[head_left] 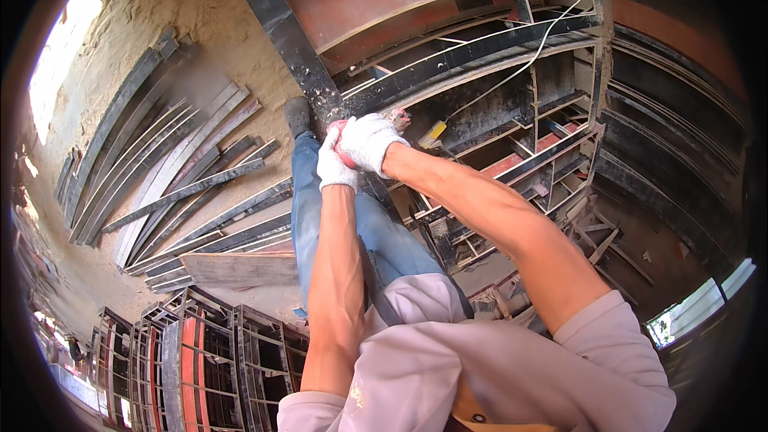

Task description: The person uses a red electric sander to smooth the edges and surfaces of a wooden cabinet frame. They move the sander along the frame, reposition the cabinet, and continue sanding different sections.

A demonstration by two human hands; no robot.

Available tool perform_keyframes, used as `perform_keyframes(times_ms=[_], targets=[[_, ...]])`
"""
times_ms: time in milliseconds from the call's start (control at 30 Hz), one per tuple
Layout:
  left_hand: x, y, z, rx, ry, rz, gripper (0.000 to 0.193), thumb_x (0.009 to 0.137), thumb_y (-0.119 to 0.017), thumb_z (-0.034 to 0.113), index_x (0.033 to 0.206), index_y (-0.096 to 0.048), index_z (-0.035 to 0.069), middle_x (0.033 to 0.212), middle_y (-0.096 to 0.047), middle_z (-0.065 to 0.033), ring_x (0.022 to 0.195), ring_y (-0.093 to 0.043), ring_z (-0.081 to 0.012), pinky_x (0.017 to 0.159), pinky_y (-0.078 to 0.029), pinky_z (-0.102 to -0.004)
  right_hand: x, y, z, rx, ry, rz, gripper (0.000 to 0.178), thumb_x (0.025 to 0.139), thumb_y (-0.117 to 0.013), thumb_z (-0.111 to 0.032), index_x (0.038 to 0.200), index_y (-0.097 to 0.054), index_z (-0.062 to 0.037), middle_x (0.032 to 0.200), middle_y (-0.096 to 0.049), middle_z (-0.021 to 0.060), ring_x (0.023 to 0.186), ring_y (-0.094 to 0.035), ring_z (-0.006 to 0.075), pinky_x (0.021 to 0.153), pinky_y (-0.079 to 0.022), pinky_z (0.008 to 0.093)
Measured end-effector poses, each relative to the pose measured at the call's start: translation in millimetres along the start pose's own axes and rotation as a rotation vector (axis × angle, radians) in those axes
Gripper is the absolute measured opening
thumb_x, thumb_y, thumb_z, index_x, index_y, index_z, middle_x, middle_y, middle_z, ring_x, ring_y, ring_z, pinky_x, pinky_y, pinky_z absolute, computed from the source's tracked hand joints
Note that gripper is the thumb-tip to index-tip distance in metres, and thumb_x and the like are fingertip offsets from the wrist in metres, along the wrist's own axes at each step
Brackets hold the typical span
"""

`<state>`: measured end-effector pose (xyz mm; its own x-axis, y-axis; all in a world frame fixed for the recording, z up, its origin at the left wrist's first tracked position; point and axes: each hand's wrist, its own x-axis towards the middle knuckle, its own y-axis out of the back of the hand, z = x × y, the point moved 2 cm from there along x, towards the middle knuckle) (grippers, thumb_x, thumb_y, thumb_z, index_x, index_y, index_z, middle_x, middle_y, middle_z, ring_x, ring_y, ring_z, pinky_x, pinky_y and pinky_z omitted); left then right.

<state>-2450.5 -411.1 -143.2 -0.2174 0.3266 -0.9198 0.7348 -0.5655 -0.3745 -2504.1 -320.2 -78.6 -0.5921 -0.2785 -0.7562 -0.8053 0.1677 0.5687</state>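
Observation:
My left hand (pixel 331 163) and my right hand (pixel 367 142), both in white knit gloves with red patches, are pressed together in front of me. Their fingers are closed; whatever they grip is hidden by the gloves. Just past them, a long black beam (pixel 280 24) runs up toward the far left, its near part worn and speckled. A small reddish piece (pixel 401 118) sticks out beyond my right hand, too unclear to name. To the right of that hand lies a small yellow object (pixel 433 134), and a thin white cable (pixel 552 30) seems to lead from it.
Black frames with thin crosspieces and red panels (pixel 376 0) stand ahead and right. Curved dark boards (pixel 672 160) are stacked at far right. Loose planks (pixel 192 184) lie on the sandy floor (pixel 216 40) at left. More slatted frames (pixel 192 360) stand at lower left. My shoe (pixel 298 116) is beside the beam.

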Motion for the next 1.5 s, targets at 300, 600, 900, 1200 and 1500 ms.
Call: perform_keyframes(times_ms=[300, 600, 900, 1200, 1500], targets=[[36.2, 4.8, -18.1, 0.014, -0.051, 0.141, 0.030, 0.092, -0.061, 0.028, 0.110, -0.065, 0.003, 0.105, -0.071, -0.0148, 0.094, -0.068, -0.0317, 0.089, -0.055, -0.0454, -7.1, 18.7, 26.0, -0.101, 0.102, -0.119, 0.022, 0.078, -0.068, -0.016, 0.094, -0.072, -0.0018, 0.090, -0.072, 0.0202, 0.081, -0.072, 0.0329, 0.070, -0.057, 0.0438], [36.7, 24.5, -10.0, 0.012, 0.042, 0.069, 0.033, 0.089, -0.065, 0.023, 0.115, -0.063, 0.003, 0.109, -0.069, -0.0148, 0.099, -0.067, -0.0326, 0.090, -0.054, -0.0442, -1.5, 5.8, 20.1, 0.022, -0.011, -0.151, 0.038, 0.094, -0.042, -0.031, 0.099, -0.073, -0.0089, 0.099, -0.073, 0.0199, 0.092, -0.071, 0.0363, 0.083, -0.053, 0.0484], [58.3, 34.1, 43.6, 0.043, 0.119, -0.214, 0.029, 0.097, -0.055, 0.019, 0.117, -0.063, 0.000, 0.115, -0.070, -0.0150, 0.105, -0.066, -0.0309, 0.098, -0.051, -0.0432, 52.3, -13.3, -7.8, 0.266, -0.237, -0.022, 0.033, 0.090, -0.053, -0.026, 0.107, -0.072, -0.0055, 0.107, -0.072, 0.0192, 0.094, -0.071, 0.0352, 0.083, -0.055, 0.0453], [-7.2, -12.6, 13.8, 0.569, -0.106, 0.121, 0.035, 0.077, -0.074, 0.000, 0.109, -0.061, 0.008, 0.098, -0.067, -0.0071, 0.088, -0.065, -0.0200, 0.082, -0.054, -0.0348, -55.0, -5.5, 11.9, 0.064, -0.185, 0.052, 0.058, 0.078, -0.065, -0.019, 0.128, -0.051, 0.0064, 0.086, -0.071, 0.0201, 0.076, -0.071, 0.0335, 0.065, -0.056, 0.0455], [-2.4, -196.6, 161.6, 0.793, -0.367, 0.043, 0.078, 0.075, -0.081, 0.010, 0.142, -0.043, -0.002, 0.129, -0.058, -0.0133, 0.112, -0.059, -0.0217, 0.097, -0.047, -0.0334, 54.7, 165.7, 4.1, -0.048, -0.197, 0.214, 0.063, 0.082, -0.062, -0.019, 0.137, -0.046, 0.0059, 0.095, -0.071, 0.0215, 0.086, -0.071, 0.0315, 0.071, -0.057, 0.0443]])
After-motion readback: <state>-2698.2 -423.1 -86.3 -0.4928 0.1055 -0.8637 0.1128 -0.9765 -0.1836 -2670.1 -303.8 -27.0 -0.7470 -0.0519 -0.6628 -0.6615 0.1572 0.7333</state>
